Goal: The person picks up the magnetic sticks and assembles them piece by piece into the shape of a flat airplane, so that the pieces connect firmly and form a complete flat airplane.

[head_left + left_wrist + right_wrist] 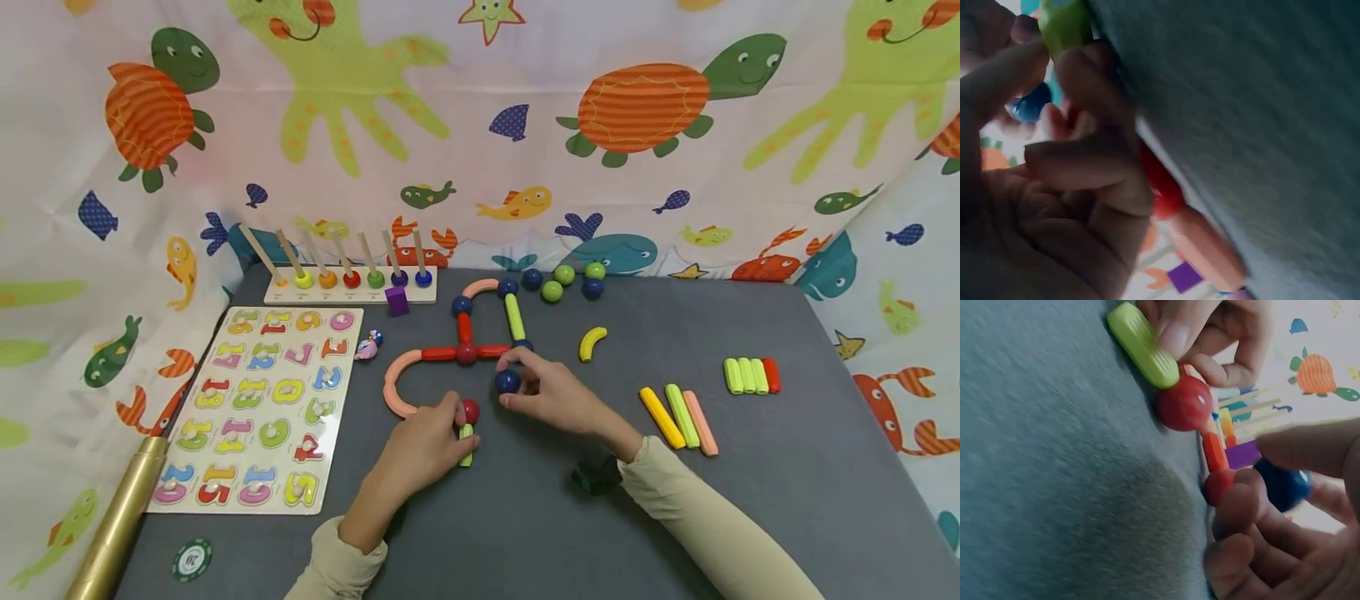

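Observation:
My left hand (423,437) pinches a light green stick (466,448), with the thumb lying on its side in the right wrist view. A red ball (1185,403) touches the stick's far end. My right hand (558,396) holds a blue ball (507,381) between thumb and fingers, just right of the red ball and apart from it. Beyond the hands lies a joined shape: a curved peach piece (393,382), red sticks (438,354) around another red ball (467,353), a long green stick (514,317) and further blue balls (462,306). My left hand covers the curved piece's near end.
A number puzzle board (258,408) and peg stand (352,285) are on the left, with a purple block (397,301). Loose green balls (552,291) lie at the back. On the right are a yellow curved piece (592,343), long sticks (679,418) and short sticks (752,376).

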Tool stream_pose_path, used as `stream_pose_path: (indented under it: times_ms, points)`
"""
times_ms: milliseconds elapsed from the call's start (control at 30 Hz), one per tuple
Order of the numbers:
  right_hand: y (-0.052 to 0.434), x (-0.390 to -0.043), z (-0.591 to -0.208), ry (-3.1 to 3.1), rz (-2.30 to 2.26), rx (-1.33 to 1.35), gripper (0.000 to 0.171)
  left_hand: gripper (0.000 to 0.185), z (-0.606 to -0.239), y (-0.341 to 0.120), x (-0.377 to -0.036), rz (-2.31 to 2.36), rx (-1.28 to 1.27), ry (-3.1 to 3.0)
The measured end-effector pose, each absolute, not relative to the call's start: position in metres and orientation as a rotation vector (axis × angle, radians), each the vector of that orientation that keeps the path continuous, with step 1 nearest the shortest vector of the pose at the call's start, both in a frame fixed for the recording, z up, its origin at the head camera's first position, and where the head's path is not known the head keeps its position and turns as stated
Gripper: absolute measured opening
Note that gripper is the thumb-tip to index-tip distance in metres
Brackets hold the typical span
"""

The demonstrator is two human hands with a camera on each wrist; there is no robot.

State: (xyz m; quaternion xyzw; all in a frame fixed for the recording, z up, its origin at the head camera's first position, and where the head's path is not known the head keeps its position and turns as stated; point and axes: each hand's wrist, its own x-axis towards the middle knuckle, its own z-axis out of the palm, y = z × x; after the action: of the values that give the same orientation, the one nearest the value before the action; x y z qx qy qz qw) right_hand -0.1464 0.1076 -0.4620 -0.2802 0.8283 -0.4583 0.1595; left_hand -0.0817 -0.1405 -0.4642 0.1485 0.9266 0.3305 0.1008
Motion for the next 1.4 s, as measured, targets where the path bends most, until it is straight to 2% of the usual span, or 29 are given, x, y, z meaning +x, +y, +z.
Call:
stream_pose_path:
  times_ms: [267, 467, 800, 1000, 1233, 1300, 1400]
  points:
    - [0.109, -0.114, -0.475, 1.962, -1.284, -0.691, 0.024, 0.025, -0.47, -0.138, -0.082, 1.291, 0.262, 2.593]
    - [0.092, -0.088, -0.481, 1.687, -1.341, -0.597, 0.024, 0.026, -0.469, -0.141, -0.083, 1.384, 0.232, 2.506]
    - [0.081, -0.078, -0.489, 1.503, -1.521, -0.377, 0.024, 0.029, -0.47, -0.139, -0.082, 1.389, 0.208, 2.455]
    - [0.089, -0.085, -0.488, 1.604, -1.464, -0.461, 0.027, 0.028, -0.472, -0.141, -0.082, 1.38, 0.223, 2.452]
    - [0.126, -0.118, -0.47, 2.357, -1.262, -0.587, 0.027, 0.029, -0.483, -0.145, -0.083, 1.335, 0.253, 2.458]
    - [0.14, -0.131, -0.465, 2.631, -1.181, -0.522, 0.028, 0.029, -0.484, -0.145, -0.083, 1.267, 0.253, 2.488]
    - [0.158, -0.151, -0.462, 2.965, -1.004, -0.297, 0.04, 0.03, -0.481, -0.143, -0.081, 1.184, 0.263, 2.517]
